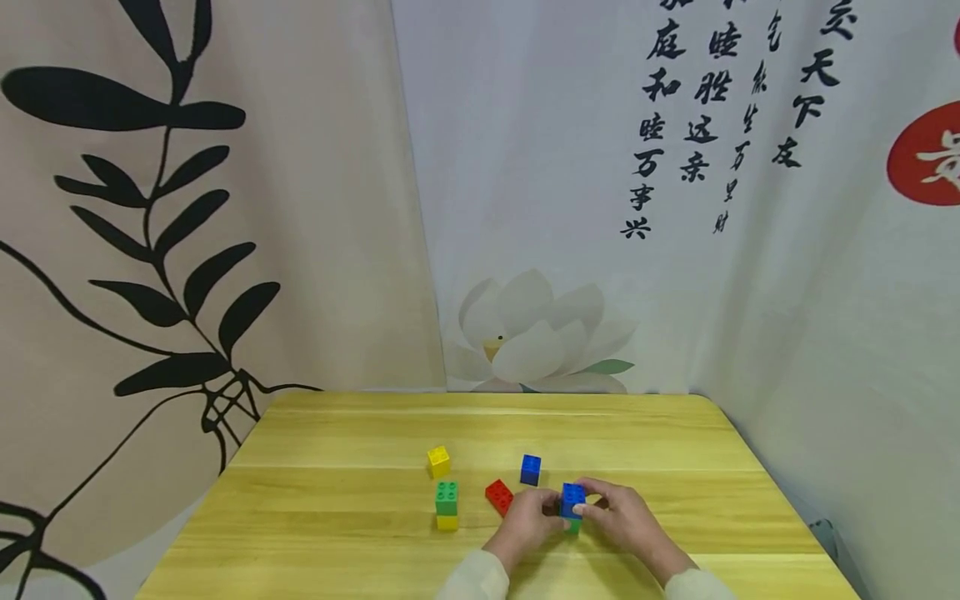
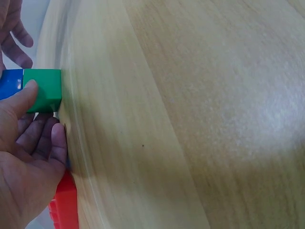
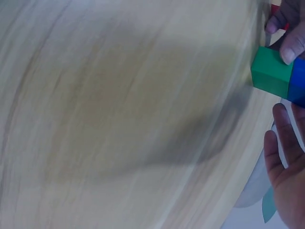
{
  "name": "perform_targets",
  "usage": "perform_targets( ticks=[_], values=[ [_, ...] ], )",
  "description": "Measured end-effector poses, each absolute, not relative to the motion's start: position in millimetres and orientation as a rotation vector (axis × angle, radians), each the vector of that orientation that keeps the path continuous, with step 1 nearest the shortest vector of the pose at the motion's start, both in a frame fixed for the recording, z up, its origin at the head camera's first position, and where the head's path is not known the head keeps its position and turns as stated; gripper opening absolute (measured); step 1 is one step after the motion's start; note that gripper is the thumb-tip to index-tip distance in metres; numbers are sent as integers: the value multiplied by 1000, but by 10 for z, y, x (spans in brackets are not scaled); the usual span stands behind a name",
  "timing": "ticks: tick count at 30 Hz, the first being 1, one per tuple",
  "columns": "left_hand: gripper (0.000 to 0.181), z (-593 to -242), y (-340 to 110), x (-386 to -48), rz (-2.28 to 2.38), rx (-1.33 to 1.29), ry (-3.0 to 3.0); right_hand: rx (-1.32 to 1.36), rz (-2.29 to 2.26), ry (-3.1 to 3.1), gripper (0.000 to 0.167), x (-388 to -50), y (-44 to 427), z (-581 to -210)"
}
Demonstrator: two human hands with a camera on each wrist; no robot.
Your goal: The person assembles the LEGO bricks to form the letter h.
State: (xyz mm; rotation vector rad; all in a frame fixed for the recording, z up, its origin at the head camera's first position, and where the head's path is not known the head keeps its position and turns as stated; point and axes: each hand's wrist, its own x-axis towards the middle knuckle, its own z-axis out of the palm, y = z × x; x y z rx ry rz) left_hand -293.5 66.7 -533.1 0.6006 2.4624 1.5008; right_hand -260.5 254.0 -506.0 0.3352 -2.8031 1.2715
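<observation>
A blue block (image 1: 573,498) stands on a green block (image 1: 575,527), the two stacked between the hands at the front right of the table. My left hand (image 1: 531,523) pinches the green block (image 2: 45,89) with thumb on one side and fingers on the other. From the right, my right hand (image 1: 626,521) holds the blue block between thumb and forefinger. Its other fingers stretch loosely beside the stack in the right wrist view. Just beyond the left hand lies a red block (image 1: 498,497), tilted at an angle.
A second blue block (image 1: 530,470) stands behind the red one. To the left, another green block (image 1: 447,497) sits on a yellow block (image 1: 447,523). A loose yellow block (image 1: 438,462) lies farther back on the wooden table (image 1: 337,492). Printed curtains (image 1: 337,208) hang behind.
</observation>
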Motion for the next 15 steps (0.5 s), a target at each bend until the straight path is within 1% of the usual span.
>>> perform_targets(
  ticks=[3, 9, 15],
  values=[
    [27, -5303, 659, -2928, 1504, 623, 2467, 343, 1211, -2798, 40, -2596, 2542, -5069],
    [25, -5308, 668, -2916, 1507, 640, 2483, 336, 1163, -2808, 39, -2591, 2539, -5087],
    [31, -5318, 690, -2899, 1466, 613, 2509, 352, 1166, -2810, 42, -2585, 2548, -5084]
  ],
)
